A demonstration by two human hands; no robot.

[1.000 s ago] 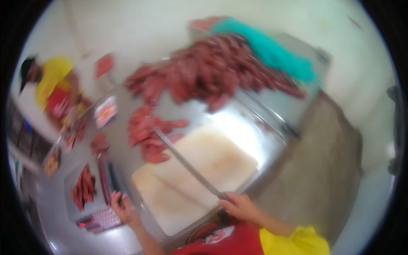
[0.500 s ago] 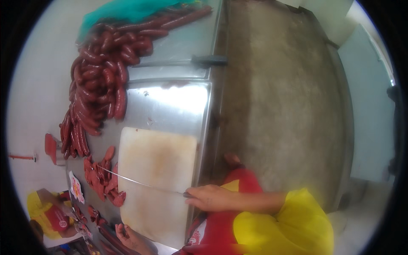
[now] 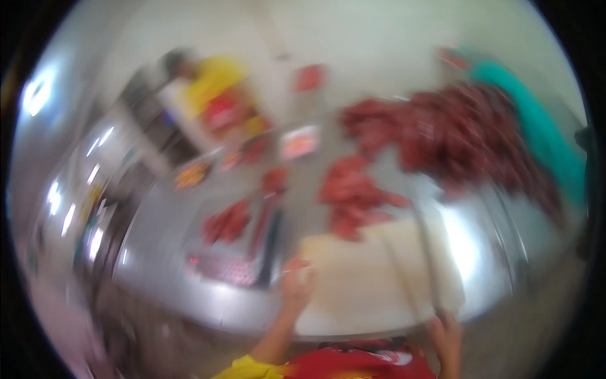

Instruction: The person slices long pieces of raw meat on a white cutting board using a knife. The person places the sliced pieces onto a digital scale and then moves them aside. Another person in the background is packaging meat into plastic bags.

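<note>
1. The right hand (image 3: pixel 447 333) gripped a long knife (image 3: pixel 429 268) by its handle; the blade slanted far across the right part of the cutting board (image 3: pixel 347 297).
2. The left hand (image 3: pixel 297 284) was at the board's left edge; blur hid its fingers, so whether it held anything could not be told.
3. Reddish meat pieces (image 3: pixel 353 192) lay at the board's far edge; a sausage heap (image 3: pixel 467 136) lay far right, beside green sheeting (image 3: pixel 540 123).

knife (image 3: pixel 430 259) over board (image 3: pixel 347 294) | scale (image 3: pixel 221 270) l | meat pcs (image 3: pixel 347 192) behind | sausages (image 3: pixel 461 136) r-rear
</note>
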